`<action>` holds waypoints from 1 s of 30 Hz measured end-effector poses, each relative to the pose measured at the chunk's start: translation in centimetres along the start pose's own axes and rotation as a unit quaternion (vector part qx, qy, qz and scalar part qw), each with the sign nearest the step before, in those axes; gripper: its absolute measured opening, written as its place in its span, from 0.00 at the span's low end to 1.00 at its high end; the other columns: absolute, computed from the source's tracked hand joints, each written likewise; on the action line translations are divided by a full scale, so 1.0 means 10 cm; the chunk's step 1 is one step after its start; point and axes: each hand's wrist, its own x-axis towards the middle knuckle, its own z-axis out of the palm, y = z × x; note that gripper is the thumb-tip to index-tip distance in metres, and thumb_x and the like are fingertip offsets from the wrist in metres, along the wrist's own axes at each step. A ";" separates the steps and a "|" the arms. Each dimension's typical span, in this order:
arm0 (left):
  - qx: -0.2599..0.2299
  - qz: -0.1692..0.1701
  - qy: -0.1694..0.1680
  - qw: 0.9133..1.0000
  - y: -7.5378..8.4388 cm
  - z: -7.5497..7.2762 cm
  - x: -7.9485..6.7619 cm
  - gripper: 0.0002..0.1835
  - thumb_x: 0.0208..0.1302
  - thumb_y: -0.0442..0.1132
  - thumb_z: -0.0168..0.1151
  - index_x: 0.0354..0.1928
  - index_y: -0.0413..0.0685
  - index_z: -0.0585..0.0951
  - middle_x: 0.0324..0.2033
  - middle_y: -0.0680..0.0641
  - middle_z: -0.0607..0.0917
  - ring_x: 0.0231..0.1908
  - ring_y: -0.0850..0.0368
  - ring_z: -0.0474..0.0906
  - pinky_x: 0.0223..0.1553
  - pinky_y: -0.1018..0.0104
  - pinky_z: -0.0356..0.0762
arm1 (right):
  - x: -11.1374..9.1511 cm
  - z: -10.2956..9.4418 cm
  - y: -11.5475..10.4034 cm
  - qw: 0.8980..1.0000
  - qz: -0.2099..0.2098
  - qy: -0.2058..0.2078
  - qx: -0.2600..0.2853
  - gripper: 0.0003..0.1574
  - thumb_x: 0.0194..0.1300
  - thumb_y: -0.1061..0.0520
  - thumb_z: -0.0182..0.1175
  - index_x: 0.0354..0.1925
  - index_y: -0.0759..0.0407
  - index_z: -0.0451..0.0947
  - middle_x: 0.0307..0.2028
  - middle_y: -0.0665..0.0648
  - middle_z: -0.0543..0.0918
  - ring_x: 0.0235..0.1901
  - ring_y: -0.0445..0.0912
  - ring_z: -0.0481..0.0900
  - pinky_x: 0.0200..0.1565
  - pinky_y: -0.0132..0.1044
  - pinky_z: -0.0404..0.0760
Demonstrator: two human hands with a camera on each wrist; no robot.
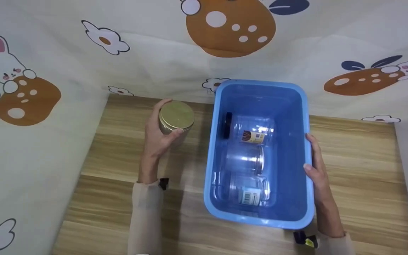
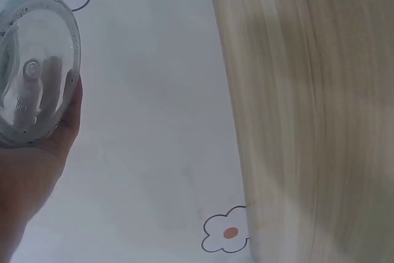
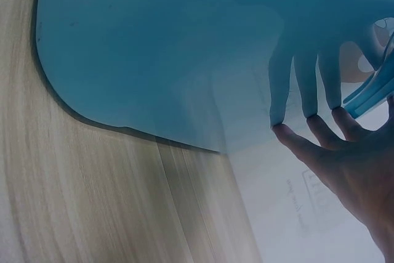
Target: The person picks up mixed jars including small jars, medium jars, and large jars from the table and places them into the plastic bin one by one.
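My left hand (image 1: 157,138) grips a clear jar with a gold lid (image 1: 177,114), thumb on the near side and fingers round the far side. The round see-through base of this jar (image 2: 38,69) shows in the left wrist view, raised off the table. To its right stands a blue plastic bin (image 1: 260,222). My right hand (image 1: 320,173) holds the bin's right rim, thumb at the edge and fingertips against the outer wall. Inside the bin lie three clear jars on their sides: one with a black lid (image 1: 228,125), a middle one (image 1: 241,159) and one with a barcode label (image 1: 250,196).
Beneath everything is a wood-grain table (image 1: 108,198). Pale cloth walls (image 1: 154,67) printed with rabbits, oranges and flowers rise along the back and both sides. The bin's far end is close to the back wall.
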 end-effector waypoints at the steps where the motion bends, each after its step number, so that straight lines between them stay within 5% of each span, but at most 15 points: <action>1: 0.001 -0.002 0.000 1.000 -0.02 0.00 0.00 0.47 0.40 0.47 0.72 0.64 0.29 0.68 0.56 0.32 0.78 0.54 0.39 0.76 0.54 0.43 0.75 | 0.00 0.00 0.00 1.000 0.000 0.000 0.000 0.43 0.67 0.56 0.44 0.78 0.48 0.47 0.78 0.56 0.43 0.72 0.56 0.47 0.63 0.49 0.60; 10: 0.015 0.003 0.005 1.000 -0.30 0.00 0.03 0.56 0.39 0.70 0.73 0.65 0.39 0.69 0.57 0.40 0.78 0.55 0.45 0.76 0.55 0.46 0.75 | -0.02 -0.01 0.02 1.000 0.004 0.004 0.000 0.44 0.67 0.57 0.44 0.79 0.47 0.46 0.78 0.54 0.41 0.73 0.54 0.45 0.65 0.51 0.54; 18: 0.063 0.054 0.003 0.997 -0.16 0.03 0.11 0.55 0.40 0.81 0.65 0.64 0.48 0.76 0.54 0.46 0.84 0.51 0.48 0.80 0.53 0.49 0.77 | -0.02 0.01 -0.01 1.000 0.010 0.009 0.003 0.44 0.67 0.57 0.45 0.79 0.47 0.46 0.78 0.54 0.41 0.74 0.55 0.44 0.66 0.52 0.53; 30: 0.076 0.091 -0.002 0.993 0.01 0.08 0.14 0.56 0.41 0.83 0.61 0.62 0.46 0.78 0.51 0.44 0.86 0.47 0.48 0.83 0.50 0.53 0.81 | -0.01 0.02 -0.02 1.000 0.005 0.009 0.012 0.43 0.68 0.56 0.47 0.78 0.47 0.48 0.78 0.54 0.42 0.73 0.54 0.45 0.65 0.48 0.55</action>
